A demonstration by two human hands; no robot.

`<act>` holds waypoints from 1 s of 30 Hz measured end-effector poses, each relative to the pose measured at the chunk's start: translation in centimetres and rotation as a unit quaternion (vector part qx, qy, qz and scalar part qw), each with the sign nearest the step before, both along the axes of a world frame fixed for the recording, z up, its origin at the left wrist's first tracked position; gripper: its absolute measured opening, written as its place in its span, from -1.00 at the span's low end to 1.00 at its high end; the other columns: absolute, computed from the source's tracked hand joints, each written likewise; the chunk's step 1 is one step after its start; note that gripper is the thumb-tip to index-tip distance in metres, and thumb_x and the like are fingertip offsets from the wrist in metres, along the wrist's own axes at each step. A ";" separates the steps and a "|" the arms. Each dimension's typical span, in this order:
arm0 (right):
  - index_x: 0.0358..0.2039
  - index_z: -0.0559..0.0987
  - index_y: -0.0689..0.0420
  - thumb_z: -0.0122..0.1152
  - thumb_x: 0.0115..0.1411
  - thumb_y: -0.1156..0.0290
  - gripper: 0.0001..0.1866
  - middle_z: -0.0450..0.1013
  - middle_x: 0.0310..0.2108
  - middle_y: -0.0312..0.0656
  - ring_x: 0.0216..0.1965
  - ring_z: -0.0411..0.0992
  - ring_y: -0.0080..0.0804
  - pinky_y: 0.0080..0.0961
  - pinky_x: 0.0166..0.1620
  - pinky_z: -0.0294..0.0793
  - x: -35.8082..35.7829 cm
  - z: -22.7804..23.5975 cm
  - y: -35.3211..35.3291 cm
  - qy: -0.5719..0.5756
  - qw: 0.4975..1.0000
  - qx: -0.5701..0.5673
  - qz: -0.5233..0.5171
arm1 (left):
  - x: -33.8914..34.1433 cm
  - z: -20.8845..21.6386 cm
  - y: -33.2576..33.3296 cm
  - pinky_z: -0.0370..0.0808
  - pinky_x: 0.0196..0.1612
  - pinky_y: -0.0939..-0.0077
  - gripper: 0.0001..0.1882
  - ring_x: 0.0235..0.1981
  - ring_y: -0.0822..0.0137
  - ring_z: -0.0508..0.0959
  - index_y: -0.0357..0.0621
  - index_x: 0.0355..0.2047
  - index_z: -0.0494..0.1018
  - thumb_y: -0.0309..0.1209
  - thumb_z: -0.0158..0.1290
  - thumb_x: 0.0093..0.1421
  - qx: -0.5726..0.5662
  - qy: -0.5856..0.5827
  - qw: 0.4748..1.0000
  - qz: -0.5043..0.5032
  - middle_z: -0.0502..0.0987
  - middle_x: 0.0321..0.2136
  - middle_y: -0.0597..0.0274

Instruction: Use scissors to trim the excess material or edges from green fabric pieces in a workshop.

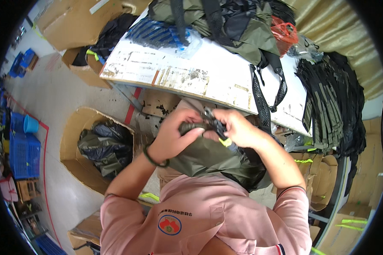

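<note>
Both my hands meet above my lap, just off the near edge of the white table [225, 80]. My left hand [174, 129] is closed, gripping a bunched edge of olive fabric [206, 155]. That fabric hangs over my lap, with a darker part at its right. My right hand [240, 127] is closed around a small dark piece with a yellow-green end [226, 143], beside the fabric edge. Motion blur and my fingers hide what this piece is.
Olive and black bags with straps [242, 25] lie on the table, one strap hanging over its edge. A stack of dark strips [332, 106] sits at the right. At the left stands a cardboard box [72, 136] holding dark fabric. Blue crates [25, 148] stand farther left.
</note>
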State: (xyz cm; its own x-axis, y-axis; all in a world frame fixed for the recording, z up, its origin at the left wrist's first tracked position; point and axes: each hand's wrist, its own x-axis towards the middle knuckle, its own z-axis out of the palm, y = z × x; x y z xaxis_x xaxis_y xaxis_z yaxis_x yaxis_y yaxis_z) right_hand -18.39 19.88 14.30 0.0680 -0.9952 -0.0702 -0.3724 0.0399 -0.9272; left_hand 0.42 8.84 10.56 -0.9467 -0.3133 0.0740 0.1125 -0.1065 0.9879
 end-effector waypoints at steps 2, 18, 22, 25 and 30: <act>-0.40 0.45 0.17 0.36 0.06 0.48 -0.79 0.28 -0.52 -0.46 -0.43 0.18 -0.72 -0.66 -0.38 0.21 -0.6 4.0 -0.9 -0.079 0.994 0.025 -0.071 | 1.5 2.3 0.6 0.41 -0.16 0.42 -0.78 -0.30 0.25 0.49 -0.28 -0.21 0.44 -0.57 0.10 0.09 -0.371 0.179 0.855 0.315 0.50 -0.32 0.15; -0.23 0.56 0.11 0.07 0.21 0.49 -0.85 0.52 -0.45 -0.22 -0.40 0.48 -0.51 -0.59 -0.30 0.45 -4.2 25.4 8.2 0.503 0.756 -0.373 -0.190 | -2.9 0.4 0.2 0.34 0.17 0.24 -0.48 0.09 0.21 0.41 -0.17 0.11 0.31 -0.16 0.07 0.24 0.308 0.111 0.934 0.147 0.41 0.08 0.18; -0.23 0.57 0.10 0.06 0.19 0.54 -0.83 0.51 -0.49 -0.21 -0.43 0.48 -0.51 -0.58 -0.38 0.45 -6.3 24.2 13.9 0.561 0.683 -0.409 -0.228 | 2.1 8.2 -5.9 0.47 -0.01 0.29 -0.54 -0.13 0.20 0.54 -0.21 0.00 0.42 -0.10 0.00 0.28 0.186 0.182 0.931 0.257 0.55 -0.14 0.16; -0.24 0.57 0.10 0.05 0.17 0.58 -0.81 0.51 -0.52 -0.19 -0.46 0.48 -0.50 -0.57 -0.44 0.46 -9.0 22.0 17.5 0.591 0.630 -0.438 -0.250 | 7.7 12.8 -9.2 0.48 -0.06 0.31 -0.55 -0.16 0.22 0.54 -0.24 -0.01 0.42 -0.11 -0.05 0.31 0.161 0.177 0.922 0.305 0.54 -0.18 0.15; -0.32 0.49 0.23 0.29 0.08 0.41 -0.79 0.48 -0.47 -0.15 -0.64 0.43 -0.47 -0.54 -0.59 0.46 -8.3 12.4 24.3 0.130 0.801 -0.217 -0.542 | 15.5 12.2 -14.3 0.46 -0.06 0.40 -0.61 -0.19 0.32 0.52 -0.28 -0.04 0.35 -0.33 0.09 0.18 -0.181 -0.065 0.952 0.238 0.51 -0.17 0.20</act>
